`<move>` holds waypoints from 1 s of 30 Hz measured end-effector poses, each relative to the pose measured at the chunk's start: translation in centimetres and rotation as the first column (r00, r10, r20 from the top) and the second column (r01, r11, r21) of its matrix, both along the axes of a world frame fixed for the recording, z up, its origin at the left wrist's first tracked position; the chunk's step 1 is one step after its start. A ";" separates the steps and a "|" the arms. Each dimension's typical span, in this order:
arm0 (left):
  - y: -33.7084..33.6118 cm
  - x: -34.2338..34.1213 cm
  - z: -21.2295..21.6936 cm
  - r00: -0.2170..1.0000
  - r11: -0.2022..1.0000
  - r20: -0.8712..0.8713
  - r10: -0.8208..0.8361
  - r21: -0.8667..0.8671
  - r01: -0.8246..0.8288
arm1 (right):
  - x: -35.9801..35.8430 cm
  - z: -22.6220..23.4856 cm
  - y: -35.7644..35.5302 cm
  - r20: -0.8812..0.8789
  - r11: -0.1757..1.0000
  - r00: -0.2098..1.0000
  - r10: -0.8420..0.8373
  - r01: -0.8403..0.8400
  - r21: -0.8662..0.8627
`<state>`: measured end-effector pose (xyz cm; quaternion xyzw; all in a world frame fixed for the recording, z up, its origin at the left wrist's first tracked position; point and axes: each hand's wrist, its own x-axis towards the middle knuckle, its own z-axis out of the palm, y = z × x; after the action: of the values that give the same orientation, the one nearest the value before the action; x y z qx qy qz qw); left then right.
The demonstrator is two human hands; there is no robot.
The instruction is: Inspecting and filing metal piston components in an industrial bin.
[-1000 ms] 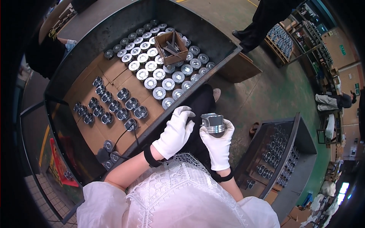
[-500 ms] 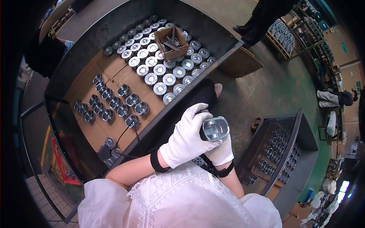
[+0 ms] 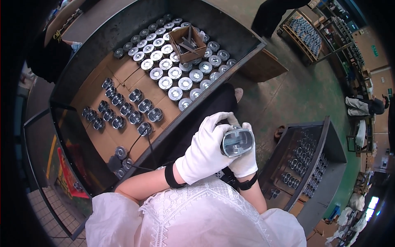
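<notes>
A silvery metal piston [image 3: 238, 143] is held in front of my chest, its hollow underside with the pin bosses turned up toward me. My left hand [image 3: 207, 150], in a white glove, is wrapped round its left side. My right hand [image 3: 245, 162], also gloved in white, closes on the piston from the right and behind; a fingertip shows past its upper right edge, while most of its fingers are hidden. Both wrists carry black straps.
To the left stands a large dark metal bin [image 3: 164, 133] lined with cardboard [image 3: 92, 68]. Inside are rows of pistons [image 3: 175, 73] and a small cardboard box [image 3: 175, 39] of metal strips. A second bin [image 3: 335, 168] with pistons is at right. Other people stand farther off.
The piston has turned and tilted a little in my hands and shifted slightly right. A right-hand fingertip now shows beside its upper edge.
</notes>
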<state>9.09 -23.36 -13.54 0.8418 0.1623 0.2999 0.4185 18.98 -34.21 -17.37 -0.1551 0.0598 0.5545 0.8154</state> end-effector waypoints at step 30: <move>0.5 -0.8 -1.2 0.997 0.990 -0.033 -0.068 -0.128 0.063 | -0.5 0.4 -0.1 0.099 0.998 0.994 -0.049 0.053 -0.043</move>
<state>8.31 -22.84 -14.76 0.8237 0.1610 0.2593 0.4779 18.45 -34.35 -16.98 -0.1990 0.0365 0.5239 0.8274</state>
